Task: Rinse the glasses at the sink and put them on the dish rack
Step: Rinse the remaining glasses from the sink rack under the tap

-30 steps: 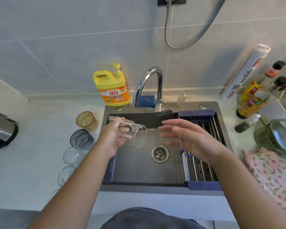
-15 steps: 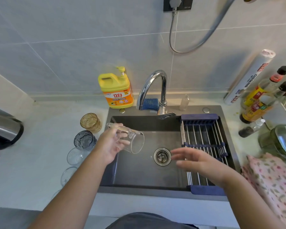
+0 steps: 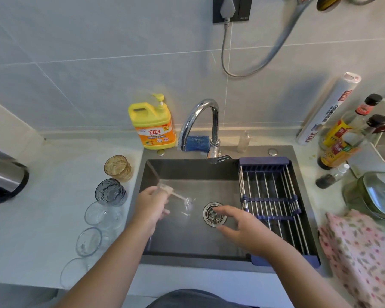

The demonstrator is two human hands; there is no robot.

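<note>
— Where was the clear drinking glass (image 3: 183,202)?
— Over the dark metal sink (image 3: 187,172), blurred, gripped by the left hand (image 3: 150,206).
— And the right hand (image 3: 242,227)?
— Fingers spread, holding nothing, above the round steel drain (image 3: 209,218), beside the blue-framed wire dish rack (image 3: 273,196).

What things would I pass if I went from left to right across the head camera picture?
You'd pass the kettle → blue glass → left hand holding a clear glass → sink drain → dish rack → flowery cloth.
</note>
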